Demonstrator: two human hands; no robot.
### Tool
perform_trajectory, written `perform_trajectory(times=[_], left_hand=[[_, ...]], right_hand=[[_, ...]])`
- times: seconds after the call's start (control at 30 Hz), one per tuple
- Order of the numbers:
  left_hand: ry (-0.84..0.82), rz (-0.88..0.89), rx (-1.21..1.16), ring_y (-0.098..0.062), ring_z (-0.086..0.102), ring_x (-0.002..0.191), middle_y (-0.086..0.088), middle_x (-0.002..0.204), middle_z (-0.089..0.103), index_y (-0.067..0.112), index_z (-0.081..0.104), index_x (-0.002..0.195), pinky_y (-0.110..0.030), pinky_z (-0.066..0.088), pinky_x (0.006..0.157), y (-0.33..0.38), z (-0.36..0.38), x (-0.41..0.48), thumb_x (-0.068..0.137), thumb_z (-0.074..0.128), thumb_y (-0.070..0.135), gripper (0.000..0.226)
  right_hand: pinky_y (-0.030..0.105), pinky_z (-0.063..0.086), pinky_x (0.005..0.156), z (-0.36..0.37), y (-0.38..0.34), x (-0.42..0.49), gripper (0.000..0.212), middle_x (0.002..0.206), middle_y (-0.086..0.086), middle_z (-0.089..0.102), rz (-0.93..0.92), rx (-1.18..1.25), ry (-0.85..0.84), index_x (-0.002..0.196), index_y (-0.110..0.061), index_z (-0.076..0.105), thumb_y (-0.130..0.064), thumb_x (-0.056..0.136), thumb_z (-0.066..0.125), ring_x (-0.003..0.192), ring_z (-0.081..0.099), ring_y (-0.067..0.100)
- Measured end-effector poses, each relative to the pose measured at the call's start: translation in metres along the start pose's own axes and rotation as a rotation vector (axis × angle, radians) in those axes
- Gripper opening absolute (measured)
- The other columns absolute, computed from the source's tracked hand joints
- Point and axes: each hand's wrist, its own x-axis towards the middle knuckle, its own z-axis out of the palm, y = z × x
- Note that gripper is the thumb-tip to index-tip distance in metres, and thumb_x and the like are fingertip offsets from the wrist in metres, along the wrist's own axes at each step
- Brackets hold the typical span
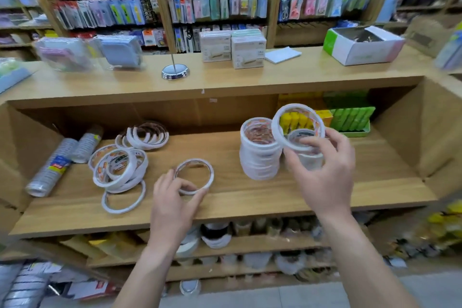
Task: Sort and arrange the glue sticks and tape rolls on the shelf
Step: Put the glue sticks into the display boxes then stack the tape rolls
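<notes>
Wooden shelf, middle tier, open front.

- Far left: two plastic-wrapped sleeves of tape rolls lying on their sides.
- Left of centre: loose pile of tape rolls, flat and overlapping, more leaning behind.
- Right of centre: tall stack of tape rolls, with a shorter stack touching its right side.
- Far right corner: green glue sticks in a tray, yellow glue sticks just left of them.
- Right hand: fingers curled on a thin tape roll, held tilted over the shorter stack.
- Left hand: pinches the near rim of a single tape roll at the shelf's centre.
</notes>
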Motion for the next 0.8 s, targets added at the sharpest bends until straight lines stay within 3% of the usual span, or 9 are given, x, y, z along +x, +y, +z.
perform_trajectory(times=[0.1,0.23,0.37,0.43,0.53,0.6,0.7,0.8], left_hand=[[0.005,0.004,-0.030,-0.016,0.033,0.144,-0.007,0.145,0.052,0.029,0.063,0.074,-0.024,0.024,0.106,0.014,0.009,0.004,0.077,0.084,0.039,0.022],[-0.028,0.011,-0.061,-0.012,0.035,0.143,-0.003,0.149,0.049,0.032,0.064,0.072,-0.026,0.028,0.108,0.022,0.019,0.004,0.075,0.084,0.043,0.023],[0.006,0.012,-0.108,-0.006,0.035,0.142,0.000,0.147,0.051,0.029,0.063,0.074,-0.020,0.028,0.105,0.022,0.020,0.004,0.074,0.084,0.043,0.025],[0.034,0.022,-0.110,-0.005,0.036,0.141,0.002,0.146,0.051,0.029,0.063,0.076,-0.020,0.027,0.105,0.021,0.015,0.002,0.074,0.084,0.044,0.026],[0.112,0.037,-0.112,-0.005,0.040,0.137,0.005,0.144,0.052,0.030,0.062,0.079,-0.021,0.029,0.104,0.012,-0.002,0.002,0.074,0.084,0.044,0.026],[0.191,0.046,-0.100,-0.007,0.041,0.138,0.004,0.142,0.054,0.030,0.062,0.083,-0.025,0.034,0.107,0.000,-0.018,0.002,0.075,0.084,0.043,0.027],[0.312,0.002,-0.032,-0.012,0.043,0.136,0.002,0.138,0.057,0.030,0.064,0.089,-0.041,0.043,0.108,-0.024,-0.045,0.004,0.075,0.084,0.047,0.030],[0.437,-0.048,0.082,-0.020,0.048,0.130,-0.003,0.128,0.062,0.025,0.063,0.093,-0.041,0.042,0.106,-0.053,-0.073,0.011,0.073,0.085,0.047,0.037]], right_hand=[[0.036,0.043,0.098,-0.006,0.031,0.018,0.032,0.123,0.006,0.055,0.131,-0.106,-0.016,0.101,-0.022,0.073,-0.041,0.077,0.080,0.121,0.048,0.025],[0.041,0.041,0.098,0.002,0.054,0.021,0.034,0.125,0.005,0.055,0.197,-0.224,-0.182,0.108,-0.025,0.072,-0.043,0.079,0.078,0.118,0.048,0.029],[0.042,0.041,0.100,0.001,0.055,0.021,0.052,0.135,0.003,0.049,0.228,-0.253,-0.261,0.128,-0.027,0.062,-0.048,0.082,0.073,0.124,0.043,0.028],[0.046,0.043,0.100,-0.001,0.047,0.021,0.057,0.137,0.005,0.048,0.173,-0.265,-0.197,0.131,-0.022,0.059,-0.044,0.081,0.075,0.124,0.042,0.031],[0.045,0.043,0.099,0.006,0.013,0.018,0.036,0.125,0.005,0.055,-0.026,-0.176,-0.088,0.116,-0.019,0.066,-0.033,0.083,0.071,0.117,0.047,0.030],[0.039,0.042,0.096,0.021,-0.021,0.011,0.025,0.116,0.001,0.058,-0.150,-0.083,-0.113,0.107,-0.020,0.068,-0.032,0.085,0.066,0.111,0.051,0.025],[0.034,0.044,0.089,0.055,-0.071,-0.008,0.021,0.105,-0.006,0.059,-0.302,0.040,-0.306,0.100,-0.023,0.068,-0.036,0.086,0.060,0.101,0.053,0.017],[0.034,0.047,0.092,0.096,-0.103,-0.030,0.020,0.109,-0.011,0.058,-0.335,0.097,-0.629,0.107,-0.027,0.066,-0.037,0.091,0.060,0.106,0.051,0.010]])
